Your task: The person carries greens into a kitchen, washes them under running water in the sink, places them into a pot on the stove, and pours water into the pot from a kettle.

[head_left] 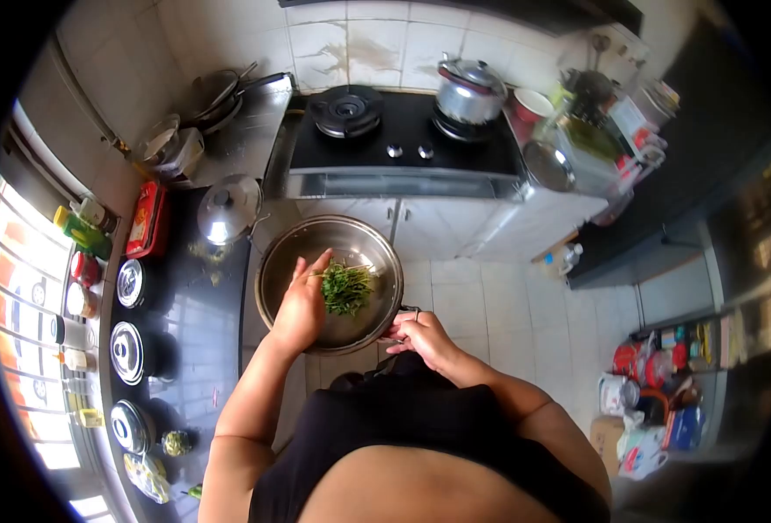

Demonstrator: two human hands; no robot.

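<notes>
A wide steel pot (274,253) is in front of my body, above the floor beside the dark counter. Inside it is a small bunch of leafy green herbs (348,289) with thin stems. My left hand (301,305) reaches over the pot's left side, fingers stretched and apart, right beside the herbs; its fingertips are close to the stems, and whether they touch is hard to see. At the pot's lower right edge, my right hand (425,338) has its fingers closed round the small side handle, which the hand partly hides.
A metal lid (228,209) lies on the counter (189,322) to the left, near several lidded pots and a red box (147,218). Ahead, a gas stove (372,155) carries a kettle (471,91). Shelves with packages (656,375) stand at the right.
</notes>
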